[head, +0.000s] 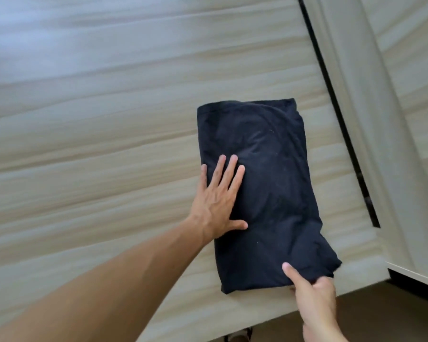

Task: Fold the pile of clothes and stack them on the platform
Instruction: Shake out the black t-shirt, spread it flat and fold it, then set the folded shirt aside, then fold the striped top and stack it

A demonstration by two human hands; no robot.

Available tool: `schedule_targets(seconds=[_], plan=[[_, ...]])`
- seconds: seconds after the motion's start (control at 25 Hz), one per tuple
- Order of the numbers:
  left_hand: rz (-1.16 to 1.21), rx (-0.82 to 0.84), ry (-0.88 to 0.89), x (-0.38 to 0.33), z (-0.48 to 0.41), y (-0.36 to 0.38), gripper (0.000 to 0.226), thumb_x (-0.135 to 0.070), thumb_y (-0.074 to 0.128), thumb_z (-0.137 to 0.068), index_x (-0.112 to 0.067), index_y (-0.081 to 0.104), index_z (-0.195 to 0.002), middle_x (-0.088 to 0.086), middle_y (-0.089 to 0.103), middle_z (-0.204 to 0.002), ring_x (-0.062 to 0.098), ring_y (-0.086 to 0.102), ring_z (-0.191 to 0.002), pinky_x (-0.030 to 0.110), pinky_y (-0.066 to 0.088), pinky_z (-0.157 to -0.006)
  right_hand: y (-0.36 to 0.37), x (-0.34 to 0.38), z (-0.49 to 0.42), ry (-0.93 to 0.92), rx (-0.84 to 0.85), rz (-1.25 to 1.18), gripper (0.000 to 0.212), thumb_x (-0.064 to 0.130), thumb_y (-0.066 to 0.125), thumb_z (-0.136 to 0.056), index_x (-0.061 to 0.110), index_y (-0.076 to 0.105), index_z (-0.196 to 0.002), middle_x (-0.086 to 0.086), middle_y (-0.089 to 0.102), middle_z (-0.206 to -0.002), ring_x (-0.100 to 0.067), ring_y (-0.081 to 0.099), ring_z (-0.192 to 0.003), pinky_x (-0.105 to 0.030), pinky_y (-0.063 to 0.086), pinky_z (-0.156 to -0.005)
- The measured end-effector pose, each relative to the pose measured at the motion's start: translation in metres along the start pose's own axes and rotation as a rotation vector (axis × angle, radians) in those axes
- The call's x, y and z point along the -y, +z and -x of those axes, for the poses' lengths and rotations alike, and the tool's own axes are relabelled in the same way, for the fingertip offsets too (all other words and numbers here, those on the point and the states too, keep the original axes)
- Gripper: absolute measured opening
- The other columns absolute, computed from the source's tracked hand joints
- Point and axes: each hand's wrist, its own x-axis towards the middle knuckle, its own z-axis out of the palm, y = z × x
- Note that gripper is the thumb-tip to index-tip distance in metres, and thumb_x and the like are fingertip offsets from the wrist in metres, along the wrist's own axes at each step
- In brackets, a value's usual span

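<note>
Entry, head view: one dark folded garment (269, 188) is lying flat as a long rectangle on the pale, streaked worktop (97, 119). It is sitting toward the near right corner, with its long side running roughly alongside a dark gap (339, 119) that is dividing the worktop from a pale panel (410, 95). A strip of brown floor (356, 324) is showing below the near edge. Purpose of the hold, as judged: one hand is pinning the bundle so the layers are not sliding, while the other is taking the loose near corner, either to square it or to lift it over for a further fold. The corner there is looking bunched and less tidy than the far end. Left hand (215, 201): fully open, with its fingers straight and spread. It is pressing palm-down on the garment's left edge and the little finger is reaching just off the cloth onto the worktop. It is grasping nothing. Right hand (311, 294): closing on the garment's near right corner. Its thumb (292, 272) is lying on top of the cloth and the other fingers are hidden, apparently tucked beneath the edge.
</note>
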Motion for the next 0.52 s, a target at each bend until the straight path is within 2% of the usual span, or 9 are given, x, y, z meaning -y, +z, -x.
schedule_targets(seconds=[0.08,0.16,0.2,0.28,0.36,0.44,0.52], plan=[[-0.006,0.014,-0.006,-0.017,0.001,0.005,0.135,-0.080,0.063,-0.072,-0.015,-0.017,-0.159,0.010,-0.029,-0.165,0.033,-0.029,-0.151,0.062,0.000,-0.123,-0.016,0.003,0.000,-0.024,-0.189,0.049,0.062,0.015,0.087,-0.075,0.007,0.050,-0.124,-0.014,0.056,-0.126,-0.034,0.056,-0.112,-0.047,0.045,-0.100],[0.006,0.031,-0.058,-0.034,0.003,0.009,0.134,-0.080,0.061,-0.074,-0.015,-0.021,-0.158,0.010,-0.033,-0.164,0.033,-0.032,-0.150,0.062,0.000,-0.123,-0.032,0.013,0.003,-0.283,-0.296,0.145,0.078,0.011,0.086,-0.074,0.009,0.041,-0.137,-0.017,0.041,-0.138,-0.036,0.047,-0.125,-0.053,0.042,-0.106],[0.015,0.034,-0.093,-0.040,0.006,0.011,0.133,-0.081,0.059,-0.075,-0.016,-0.023,-0.157,0.010,-0.035,-0.163,0.033,-0.033,-0.149,0.062,0.000,-0.123,-0.033,0.016,0.004,-0.476,-0.257,0.229,0.083,0.013,0.085,-0.075,0.010,0.037,-0.143,-0.015,0.036,-0.144,-0.034,0.042,-0.133,-0.053,0.039,-0.110],[0.037,0.036,-0.158,-0.047,0.015,0.016,0.129,-0.082,0.052,-0.079,-0.015,-0.026,-0.156,0.011,-0.039,-0.160,0.034,-0.037,-0.147,0.061,0.000,-0.123,-0.022,0.029,0.004,-0.813,-0.078,0.503,0.088,0.028,0.079,-0.081,0.017,0.029,-0.153,-0.006,0.024,-0.159,-0.026,0.027,-0.147,-0.047,0.030,-0.118],[0.059,0.032,-0.200,-0.051,0.028,0.022,0.123,-0.082,0.045,-0.083,-0.015,-0.028,-0.155,0.014,-0.042,-0.158,0.034,-0.040,-0.146,0.060,-0.003,-0.123,0.003,0.045,-0.011,-1.046,0.071,0.793,0.090,0.047,0.064,-0.089,0.024,0.014,-0.160,-0.002,0.003,-0.169,-0.022,0.004,-0.156,-0.044,0.016,-0.123],[0.083,0.055,-0.236,-0.059,0.045,0.029,0.118,-0.080,0.041,-0.086,-0.015,-0.030,-0.154,0.016,-0.044,-0.157,0.034,-0.042,-0.144,0.059,-0.005,-0.123,0.028,0.059,-0.034,-1.111,0.156,0.976,0.085,0.056,0.046,-0.096,0.029,-0.001,-0.161,-0.001,-0.016,-0.169,-0.021,-0.014,-0.156,-0.048,0.006,-0.126],[0.098,0.082,-0.262,-0.067,0.066,0.036,0.118,-0.078,0.042,-0.087,-0.014,-0.032,-0.153,0.018,-0.046,-0.155,0.035,-0.044,-0.143,0.060,-0.008,-0.122,0.041,0.065,-0.053,-1.127,0.160,1.104,0.080,0.060,0.033,-0.098,0.031,-0.008,-0.160,-0.001,-0.021,-0.168,-0.021,-0.019,-0.154,-0.052,0.003,-0.126]])
